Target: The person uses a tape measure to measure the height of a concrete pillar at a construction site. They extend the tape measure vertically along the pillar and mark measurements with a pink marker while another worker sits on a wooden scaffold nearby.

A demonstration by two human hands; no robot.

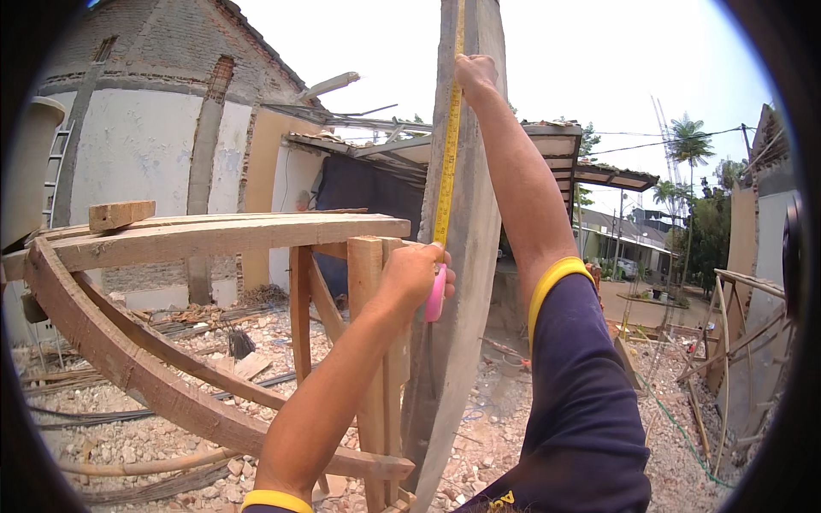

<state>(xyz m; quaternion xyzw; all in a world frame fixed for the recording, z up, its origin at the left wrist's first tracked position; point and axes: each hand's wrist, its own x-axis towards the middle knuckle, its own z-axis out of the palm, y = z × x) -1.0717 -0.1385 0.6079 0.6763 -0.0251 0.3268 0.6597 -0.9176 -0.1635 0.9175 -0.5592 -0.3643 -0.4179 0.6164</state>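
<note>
A yellow tape measure blade (447,162) runs up along the face of a grey concrete column (473,197). Its pink case (436,295) sits in my left hand (410,278), whose fingers are wrapped round it beside the top of a wooden post (366,282). Higher up, with the arm stretched out, my right hand (476,72) is closed at the blade and presses it to the column. The blade continues above that hand to the picture's upper edge, so its end is out of sight.
At left stands a wooden frame of beams (231,235) and slanting braces, with a short wood block (122,214) on top. Broken rubble (248,368) covers the ground. A partly stripped brick wall (141,145) rises behind; bamboo poles (727,359) lean at right.
</note>
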